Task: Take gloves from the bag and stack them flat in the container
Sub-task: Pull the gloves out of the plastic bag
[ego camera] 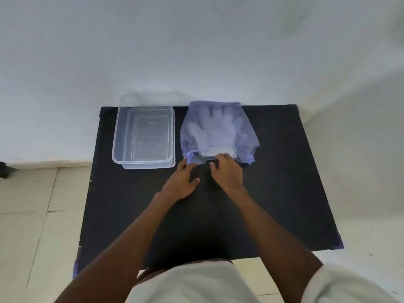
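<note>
Here, looking down from my head camera, I see a black table (284,193) against a white wall. A sheer bluish mesh bag (247,136) lies near the table's far edge, right of centre, its mouth facing me. Pale gloves (209,130) show through the mesh, fingers pointing toward the far edge, cuffs at the mouth. A clear plastic container (119,136) sits just left of the bag at the far edge, with no gloves in it.

My left hand (181,182) rests with fingertips on the left lip of the bag's mouth, loosely spread and holding no glove. My right hand (227,171) is curled at the mouth, fingers at the cuffs; whether it actually grips one, I cannot tell.

To do this well, I judge I should pin the lip with the left hand, take a single cuff with the right, and draw it straight toward me so the glove comes out unwrinkled
</note>
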